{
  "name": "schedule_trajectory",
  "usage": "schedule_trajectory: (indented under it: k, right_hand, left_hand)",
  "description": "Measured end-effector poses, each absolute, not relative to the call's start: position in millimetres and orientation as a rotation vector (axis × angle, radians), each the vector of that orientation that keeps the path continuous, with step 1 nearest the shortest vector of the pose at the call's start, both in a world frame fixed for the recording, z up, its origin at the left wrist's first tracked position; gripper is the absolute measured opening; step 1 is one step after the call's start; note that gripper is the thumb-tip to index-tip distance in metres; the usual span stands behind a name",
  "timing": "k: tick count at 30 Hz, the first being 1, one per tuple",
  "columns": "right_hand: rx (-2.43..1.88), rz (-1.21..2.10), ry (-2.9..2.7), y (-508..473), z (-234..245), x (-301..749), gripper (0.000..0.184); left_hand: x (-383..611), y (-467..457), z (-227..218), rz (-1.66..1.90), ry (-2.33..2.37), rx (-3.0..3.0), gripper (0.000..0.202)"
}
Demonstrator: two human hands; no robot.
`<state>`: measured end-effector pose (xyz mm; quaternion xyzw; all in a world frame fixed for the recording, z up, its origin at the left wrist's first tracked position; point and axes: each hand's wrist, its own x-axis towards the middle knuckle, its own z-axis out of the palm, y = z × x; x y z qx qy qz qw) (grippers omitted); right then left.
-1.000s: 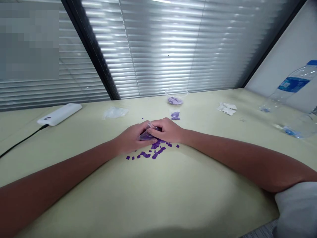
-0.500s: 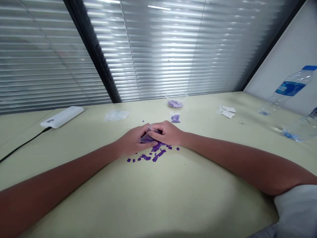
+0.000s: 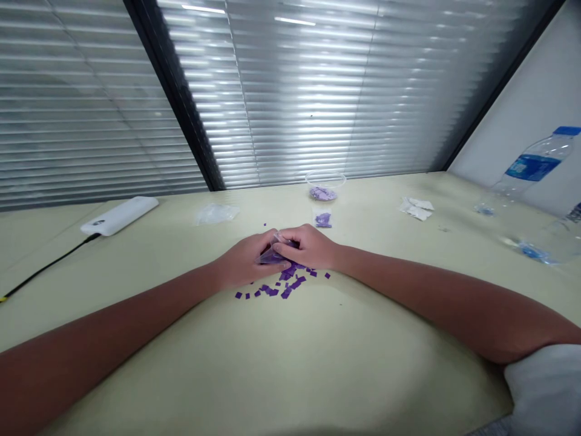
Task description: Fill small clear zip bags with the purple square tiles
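Observation:
Together at the middle of the table, my left hand (image 3: 247,260) and my right hand (image 3: 313,247) meet around a small clear plastic bag (image 3: 269,257). The fingers of my left hand close on the bag's left side. My right hand's thumb and curled fingers grip its right side, partly hiding it. Purple colour shows through the plastic. Under and in front of the hands lie several small dark purple squares (image 3: 272,291), scattered on the table; some are hidden beneath my hands.
Behind the hands sit a small bag of purple pieces (image 3: 323,220) and a clear round tub with lilac pieces (image 3: 323,194). A flat clear bag (image 3: 216,214) and a white power bank (image 3: 120,217) with a black cable lie left. Rightward are white paper scraps (image 3: 416,208) and a bottle (image 3: 531,166).
The whole view has shifted slightly, with everything a little lower and to the right. My hands keep their grip on the bag with hardly any movement.

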<state>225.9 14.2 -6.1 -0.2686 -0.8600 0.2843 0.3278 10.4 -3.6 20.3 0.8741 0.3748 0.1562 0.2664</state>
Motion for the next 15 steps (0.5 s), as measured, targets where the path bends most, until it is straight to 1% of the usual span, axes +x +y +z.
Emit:
schedule_trajectory:
  k: [15]
  right_hand:
    - [-0.708, 0.753, -2.263, 14.7, -6.5, 225.7, 0.039]
  left_hand:
    - [10.5, -3.9, 20.1, 0.431, 0.991, 2.350, 0.040]
